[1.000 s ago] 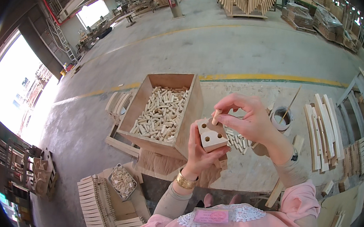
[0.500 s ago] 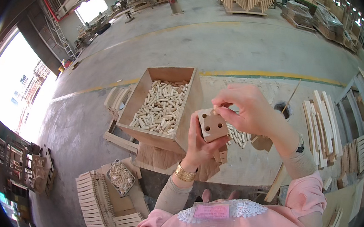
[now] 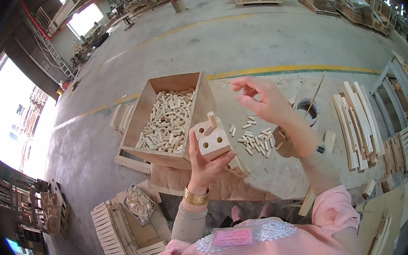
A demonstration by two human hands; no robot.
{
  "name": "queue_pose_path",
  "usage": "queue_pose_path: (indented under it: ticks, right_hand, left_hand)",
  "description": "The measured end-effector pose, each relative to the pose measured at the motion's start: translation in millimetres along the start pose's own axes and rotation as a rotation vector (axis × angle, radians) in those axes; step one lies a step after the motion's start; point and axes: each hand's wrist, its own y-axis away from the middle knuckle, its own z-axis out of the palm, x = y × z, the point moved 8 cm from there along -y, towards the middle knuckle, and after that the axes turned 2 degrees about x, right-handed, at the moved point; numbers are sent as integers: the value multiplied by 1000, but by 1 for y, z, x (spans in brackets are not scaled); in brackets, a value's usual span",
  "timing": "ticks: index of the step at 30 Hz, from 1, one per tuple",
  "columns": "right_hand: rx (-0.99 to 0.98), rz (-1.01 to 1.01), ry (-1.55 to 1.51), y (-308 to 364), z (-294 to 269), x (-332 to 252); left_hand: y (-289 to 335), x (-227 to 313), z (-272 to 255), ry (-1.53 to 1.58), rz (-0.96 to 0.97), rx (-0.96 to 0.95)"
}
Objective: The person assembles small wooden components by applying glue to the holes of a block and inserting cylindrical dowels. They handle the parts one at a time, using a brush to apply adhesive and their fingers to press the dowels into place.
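My left hand (image 3: 203,168) grips a pale wooden block (image 3: 213,146) from below, its drilled face turned up. Several round holes show in that face, and a wooden dowel (image 3: 212,120) stands upright in the far one. Above and to the right of the block, my right hand (image 3: 261,99) hovers with nothing in it, thumb and fingers apart. Loose dowels (image 3: 260,142) are scattered on the table below the right hand. Further wooden pieces (image 3: 238,166) lie partly hidden behind the left hand.
A wooden box (image 3: 206,98) full of dowels stands to the left. A pot (image 3: 315,116) with a stick in it sits beyond my right forearm, near long wooden strips (image 3: 354,127). Lower left, a basket (image 3: 139,204) of small wooden pieces rests beside stacked slats (image 3: 111,226).
My right hand has let go of the dowel and lifted away from the block; the dowel now stands in the hole. The view has shifted, and the left hand still holds the block.
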Motion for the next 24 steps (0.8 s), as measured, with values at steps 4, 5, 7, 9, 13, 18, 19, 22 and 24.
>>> queue_pose_path:
  ticks: [4, 5, 7, 9, 13, 18, 19, 22, 24]
  right_hand:
    - [-252, 166, 705, 42, 29, 182]
    - [-338, 168, 746, 54, 45, 211]
    - [-485, 159, 823, 73, 77, 242]
    - [-583, 142, 914, 83, 100, 261]
    - [-476, 172, 947, 76, 90, 269]
    - [48, 138, 295, 24, 8, 190]
    - [-7, 289, 149, 7, 7, 159]
    - [-16, 250, -211, -32, -9, 21]
    - [-192, 66, 2, -41, -4, -64]
  left_hand:
    - [-2, -2, 7, -81, 69, -21]
    - [-3, -3, 4, -137, 88, -5]
    - [-1, -3, -3, -143, 65, 19]
    - [1, -1, -7, -156, 108, 36]
    - [-4, 5, 5, -91, 80, -17]
    - [-9, 7, 19, -119, 208, -137]
    - [-4, 5, 11, -203, 331, -158]
    - [-2, 3, 11, -245, 402, -146]
    - [-10, -4, 12, -175, 243, -114]
